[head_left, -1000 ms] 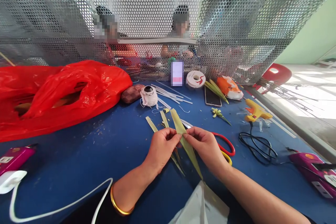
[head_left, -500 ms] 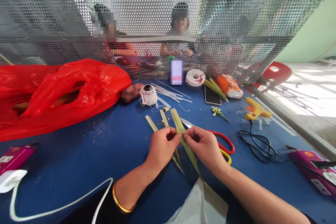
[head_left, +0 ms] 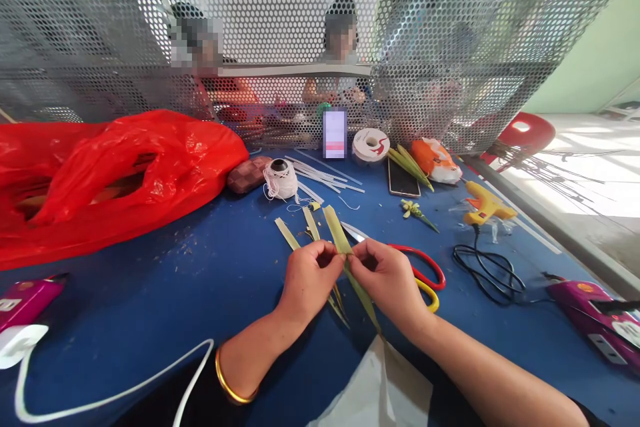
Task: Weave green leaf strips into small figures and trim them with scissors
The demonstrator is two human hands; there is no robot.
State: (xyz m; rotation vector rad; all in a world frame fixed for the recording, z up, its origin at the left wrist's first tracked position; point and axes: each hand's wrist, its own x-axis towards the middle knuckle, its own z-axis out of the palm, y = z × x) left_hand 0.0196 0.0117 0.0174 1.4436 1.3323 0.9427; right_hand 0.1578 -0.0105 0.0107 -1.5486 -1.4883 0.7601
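Over the blue table, my left hand and my right hand meet and both pinch a long green leaf strip. The strip's wide end points away from me; its narrow tail runs down between my wrists. Two more leaf strips lie flat just beyond my left hand. Red-and-yellow scissors rest on the table right behind my right hand. A gold bangle sits on my left wrist.
A red plastic bag fills the left. A spool of white thread, white strips, a tape roll, phones, a yellow glue gun with black cord, and pink devices lie around. People sit behind the perforated screen.
My hands stay pinched on the leaf strip and barely shift. The view has tilted slightly, so everything sits a little higher in frame.
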